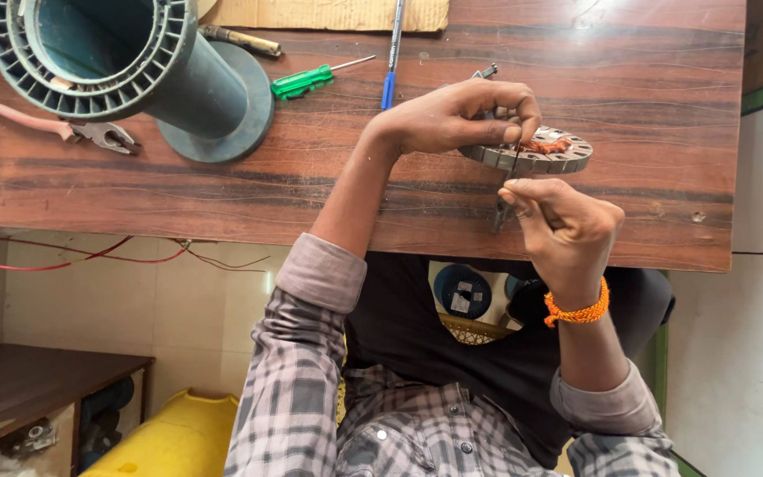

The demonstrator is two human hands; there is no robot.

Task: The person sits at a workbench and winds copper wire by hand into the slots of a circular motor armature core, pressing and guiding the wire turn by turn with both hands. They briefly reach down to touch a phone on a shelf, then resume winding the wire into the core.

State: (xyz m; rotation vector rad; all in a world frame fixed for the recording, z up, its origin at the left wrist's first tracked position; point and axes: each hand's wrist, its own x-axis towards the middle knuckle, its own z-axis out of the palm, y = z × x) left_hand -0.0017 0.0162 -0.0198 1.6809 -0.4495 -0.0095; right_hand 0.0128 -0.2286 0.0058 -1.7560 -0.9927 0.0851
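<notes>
A round grey slotted metal ring (551, 160) with some copper winding (547, 144) on it lies on the wooden table (222, 194) near its front edge. My left hand (463, 117) grips the ring's left side from above, fingers curled over it. Just below the ring, my right hand (561, 227), with an orange bead bracelet on its wrist, pinches a thin dark wire (516, 162) that runs up to the ring's rim. A small metal piece (498, 215) shows beside the right fingers.
A large grey-green plastic spool (125, 66) lies at the table's far left, with pink-handled pliers (64, 128) beside it. A green screwdriver (311, 79), a blue pen (392, 53) and cardboard (328, 13) lie further back. Red wires (64, 258) hang under the table.
</notes>
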